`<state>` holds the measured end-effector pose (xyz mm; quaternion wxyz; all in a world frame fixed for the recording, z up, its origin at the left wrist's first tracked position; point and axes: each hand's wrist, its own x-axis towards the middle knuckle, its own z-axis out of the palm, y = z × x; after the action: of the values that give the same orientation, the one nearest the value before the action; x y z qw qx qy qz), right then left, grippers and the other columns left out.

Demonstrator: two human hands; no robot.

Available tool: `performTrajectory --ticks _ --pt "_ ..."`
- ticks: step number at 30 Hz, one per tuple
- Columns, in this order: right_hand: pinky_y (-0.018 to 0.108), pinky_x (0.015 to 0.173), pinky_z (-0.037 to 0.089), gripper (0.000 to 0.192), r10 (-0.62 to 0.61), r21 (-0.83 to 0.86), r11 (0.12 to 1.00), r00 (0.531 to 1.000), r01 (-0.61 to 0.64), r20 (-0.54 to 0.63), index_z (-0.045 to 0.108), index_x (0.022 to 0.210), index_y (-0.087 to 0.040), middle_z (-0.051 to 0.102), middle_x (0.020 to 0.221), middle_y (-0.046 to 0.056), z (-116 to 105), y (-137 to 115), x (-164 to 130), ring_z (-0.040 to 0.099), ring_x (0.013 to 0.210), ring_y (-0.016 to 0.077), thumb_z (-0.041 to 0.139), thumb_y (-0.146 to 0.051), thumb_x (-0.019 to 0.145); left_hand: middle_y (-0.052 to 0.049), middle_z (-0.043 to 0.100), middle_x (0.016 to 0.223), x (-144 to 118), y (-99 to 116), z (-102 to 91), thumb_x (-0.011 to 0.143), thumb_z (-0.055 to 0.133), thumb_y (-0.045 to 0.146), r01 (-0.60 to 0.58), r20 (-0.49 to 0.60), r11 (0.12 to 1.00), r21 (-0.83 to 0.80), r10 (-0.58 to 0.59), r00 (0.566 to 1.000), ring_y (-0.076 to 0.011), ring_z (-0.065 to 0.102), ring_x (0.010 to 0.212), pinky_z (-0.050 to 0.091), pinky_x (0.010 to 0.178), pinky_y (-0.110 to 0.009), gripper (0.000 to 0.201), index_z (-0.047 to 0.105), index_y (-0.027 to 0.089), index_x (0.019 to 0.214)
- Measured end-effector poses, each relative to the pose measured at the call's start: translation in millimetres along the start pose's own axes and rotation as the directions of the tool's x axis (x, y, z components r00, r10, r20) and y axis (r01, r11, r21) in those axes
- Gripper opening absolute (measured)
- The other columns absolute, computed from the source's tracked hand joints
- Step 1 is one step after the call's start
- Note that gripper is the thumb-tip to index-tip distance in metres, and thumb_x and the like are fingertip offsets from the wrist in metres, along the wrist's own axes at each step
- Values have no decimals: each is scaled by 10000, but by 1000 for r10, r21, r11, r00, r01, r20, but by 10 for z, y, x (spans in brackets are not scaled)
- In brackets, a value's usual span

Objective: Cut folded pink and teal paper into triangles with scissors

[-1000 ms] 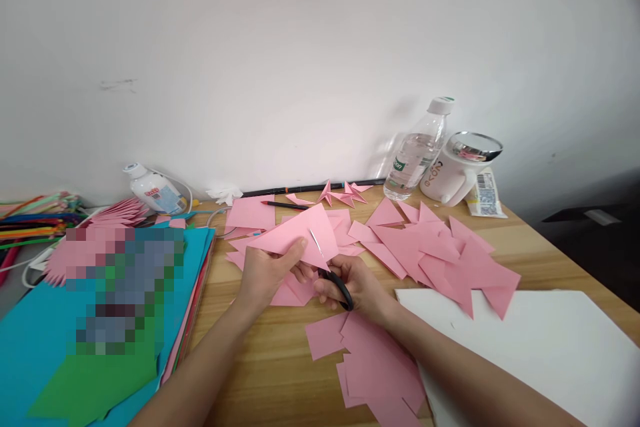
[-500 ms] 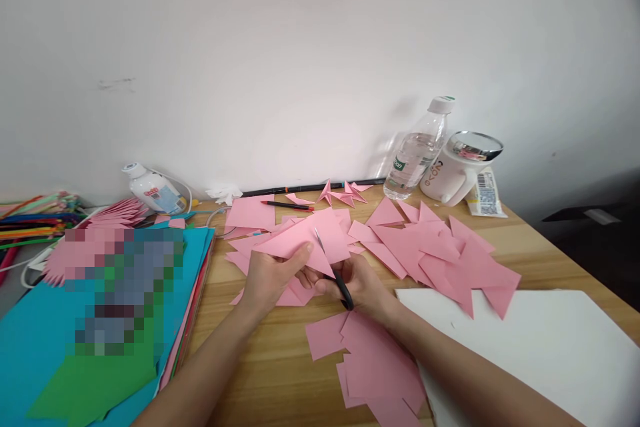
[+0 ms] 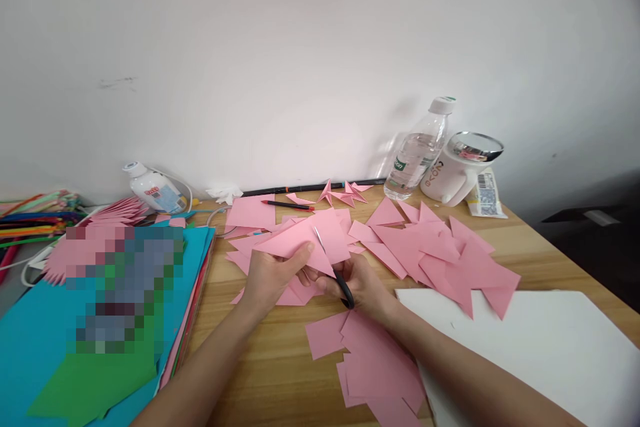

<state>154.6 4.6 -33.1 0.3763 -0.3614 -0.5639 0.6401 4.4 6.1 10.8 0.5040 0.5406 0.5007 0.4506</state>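
Left hand [image 3: 273, 277] pinches the pink paper sheet [image 3: 305, 240] by its near edge above the middle of the bench [image 3: 250, 360], light, floppy stuff best held close to the cut, while the right hand [image 3: 363, 287] is closed through the black-handled scissors [image 3: 336, 275], blades biting in.

Left hand [image 3: 273, 277] pinching pink paper [image 3: 305, 240], right hand [image 3: 360, 283] working scissors [image 3: 335, 273]

Pixel-blurred patch [image 3: 123, 287] over coloured sheets [image 3: 35, 340]
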Motion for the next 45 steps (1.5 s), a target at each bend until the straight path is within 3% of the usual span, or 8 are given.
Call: performTrajectory --ticks 6,16,20,23,29,34,38,45 --pt "208 431 321 391 -13 71 997 1000 12 14 566 847 -142 493 576 -6 8 1 13 358 483 91 720 -405 602 -15 628 468 6 -22 -5 712 611 278 -9 -25 999 36 10 1000 -147 578 413 486 428 -242 199 592 131 579" --pt "203 459 310 327 -7 114 993 1000 6 2 573 776 -136 424 572 -43 12 -14 -1 325 489 73 741 -338 581 -10 630 532 19 -22 -82 738 580 290 -83 -82 976 202 102 991 -139 581 512 463 521 -228 234 583 147 552" --pt "241 537 377 357 -42 87 995 999 40 25 575 793 -149 516 632 -5 8 -51 -16 443 571 125 726 -398 587 -12 664 600 10 -18 -77 702 615 256 -100 -117 981 167 121 986 -163 605 584 475 566 -243 113 640 146 690" --pt "258 564 395 395 -57 111 993 996 48 76 576 808 -155 553 690 26 0 -68 -26 482 629 152 731 -431 571 -11 674 617 6 11 -66 693 624 258 -121 -138 980 158 143 980 -175 616 611 479 568 -247 141 657 148 776" --pt "252 600 391 357 -67 182 982 988 41 137 584 799 -152 557 755 29 -13 -45 -30 484 673 146 758 -361 567 4 622 495 -5 46 -59 721 596 244 -161 -139 979 124 177 974 -153 590 502 463 496 -240 137 643 144 639" --pt "246 590 394 380 -55 176 984 993 37 101 588 856 -143 559 732 20 -14 -18 -21 490 649 139 765 -319 570 1 647 561 -7 30 -62 701 609 225 -149 -186 974 174 181 966 -148 583 540 461 526 -238 94 634 150 651" --pt "243 571 400 367 -67 185 981 994 50 84 590 867 -136 587 724 23 -5 -13 -10 521 623 139 754 -314 590 19 608 485 -32 27 -24 709 599 245 -133 -187 956 262 186 964 -135 565 512 462 557 -236 213 567 166 514" --pt "226 541 389 355 -80 156 985 995 70 58 599 831 -125 588 674 9 -5 -29 -12 510 589 125 753 -332 587 25 598 479 -56 -2 13 715 608 261 -139 -188 963 232 185 965 -125 561 485 464 506 -221 222 551 163 523"
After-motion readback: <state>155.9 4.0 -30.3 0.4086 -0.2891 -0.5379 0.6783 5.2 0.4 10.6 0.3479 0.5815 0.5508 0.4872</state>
